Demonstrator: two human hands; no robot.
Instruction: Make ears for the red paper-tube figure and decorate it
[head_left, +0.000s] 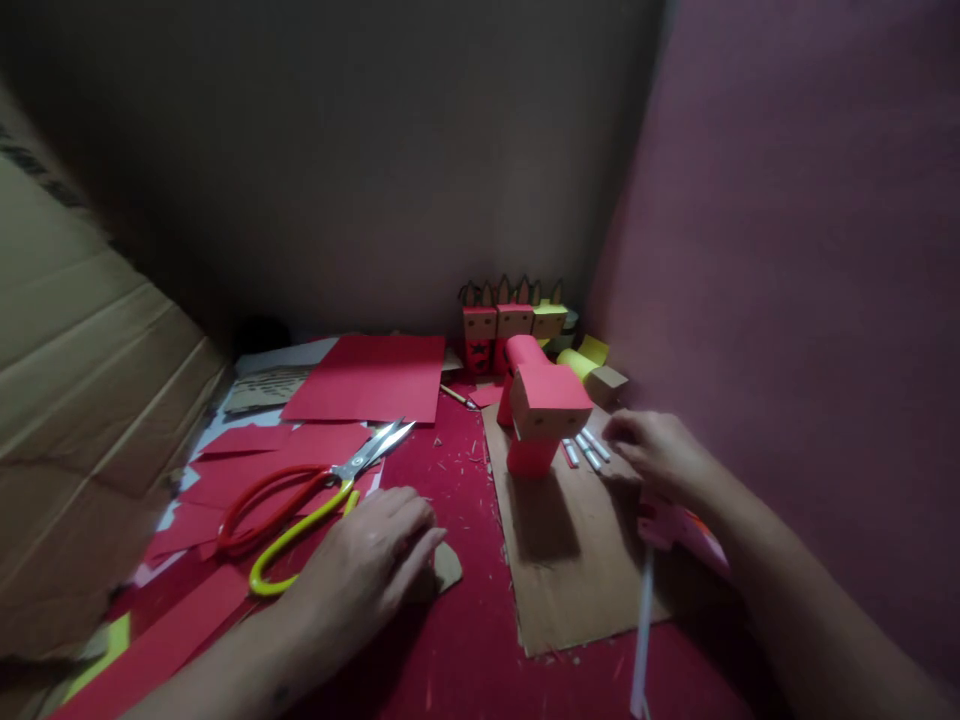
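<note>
Right hand [660, 455] open, fingertips reaching the small white sticks [587, 450] just right of the red paper figure [541, 415] | left hand [375, 560] flat, pinning a cardboard scrap [448, 568] well left of it | best pinch one stick lightly.

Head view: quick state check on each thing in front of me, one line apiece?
Scissors: blades apart, lying flat on red paper.
Red paper figure: upright on the cardboard sheet.
Left hand: palm down, flat over a cardboard scrap.
Right hand: at the small white rolls; grip unclear.
Red paper sheet: flat, uncut.
</note>
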